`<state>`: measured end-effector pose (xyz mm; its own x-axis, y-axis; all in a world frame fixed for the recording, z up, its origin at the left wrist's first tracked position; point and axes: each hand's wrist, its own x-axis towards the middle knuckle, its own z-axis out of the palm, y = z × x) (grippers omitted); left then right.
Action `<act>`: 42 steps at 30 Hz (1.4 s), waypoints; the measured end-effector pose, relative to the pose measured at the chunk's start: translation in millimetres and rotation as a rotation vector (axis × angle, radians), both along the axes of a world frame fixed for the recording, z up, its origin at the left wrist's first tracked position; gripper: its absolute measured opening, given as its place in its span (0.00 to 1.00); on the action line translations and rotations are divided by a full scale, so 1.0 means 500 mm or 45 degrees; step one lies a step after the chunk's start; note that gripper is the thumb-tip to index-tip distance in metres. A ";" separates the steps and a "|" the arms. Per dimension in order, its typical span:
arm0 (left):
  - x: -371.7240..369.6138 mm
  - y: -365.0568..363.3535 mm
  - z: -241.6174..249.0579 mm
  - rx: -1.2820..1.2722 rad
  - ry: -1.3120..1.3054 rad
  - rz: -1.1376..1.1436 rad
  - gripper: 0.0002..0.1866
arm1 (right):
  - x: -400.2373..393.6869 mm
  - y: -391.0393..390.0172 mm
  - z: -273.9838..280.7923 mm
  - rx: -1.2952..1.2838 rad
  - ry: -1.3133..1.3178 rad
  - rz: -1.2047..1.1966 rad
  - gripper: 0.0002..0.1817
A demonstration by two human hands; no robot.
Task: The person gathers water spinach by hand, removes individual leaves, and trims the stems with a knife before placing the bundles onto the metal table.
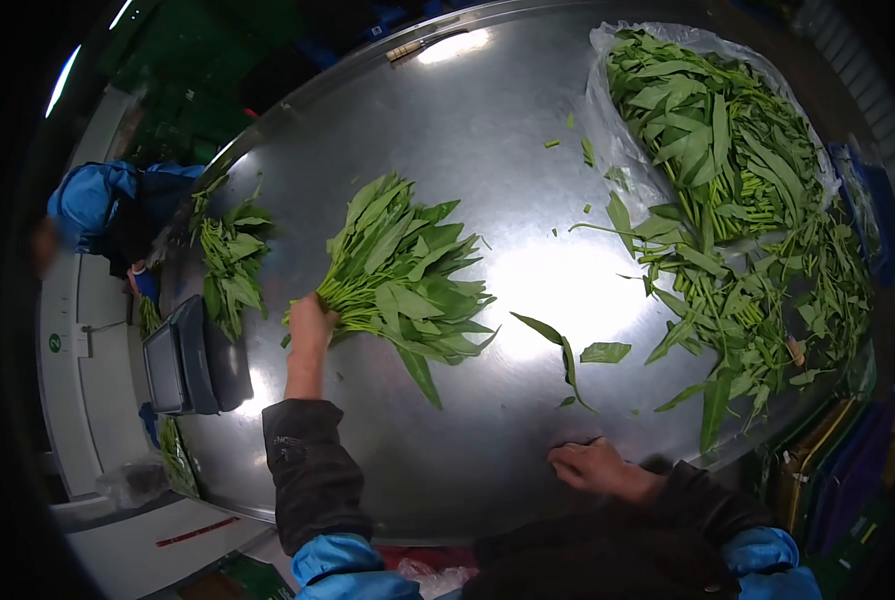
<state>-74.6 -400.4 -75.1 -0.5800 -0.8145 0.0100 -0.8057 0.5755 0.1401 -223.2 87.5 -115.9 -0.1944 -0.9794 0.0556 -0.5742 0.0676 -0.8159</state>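
My left hand [311,328] is closed around the stem ends of a bunch of water spinach [397,265], whose leaves fan out to the right on the metal table [447,430]. My right hand [589,467] rests near the table's front edge with its fingers curled in; whatever they may hold is hidden. Ahead of it lie a curled loose leaf [563,358] and a shorter leaf piece [605,352]. To the right, a big heap of water spinach [727,150] spills from a clear plastic bag [599,95], with loose stems and leaves around it.
Another bunch [233,255] lies at the left, beside a dark device like a scale [179,358]. A co-worker in blue sleeves [97,200] stands at the left end. A wooden-handled tool [422,45] lies along the far edge. Crates [827,460] stand at the lower right.
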 end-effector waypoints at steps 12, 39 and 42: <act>0.021 0.000 -0.044 0.023 -0.021 0.132 0.11 | 0.000 -0.001 -0.008 -0.026 0.002 -0.002 0.06; -0.112 0.626 -0.092 0.308 0.484 -0.327 0.31 | 0.004 0.026 -0.020 0.018 -0.366 0.010 0.08; -0.179 0.712 -0.104 0.182 0.417 -0.436 0.34 | -0.046 0.098 0.050 0.044 -0.178 -0.228 0.08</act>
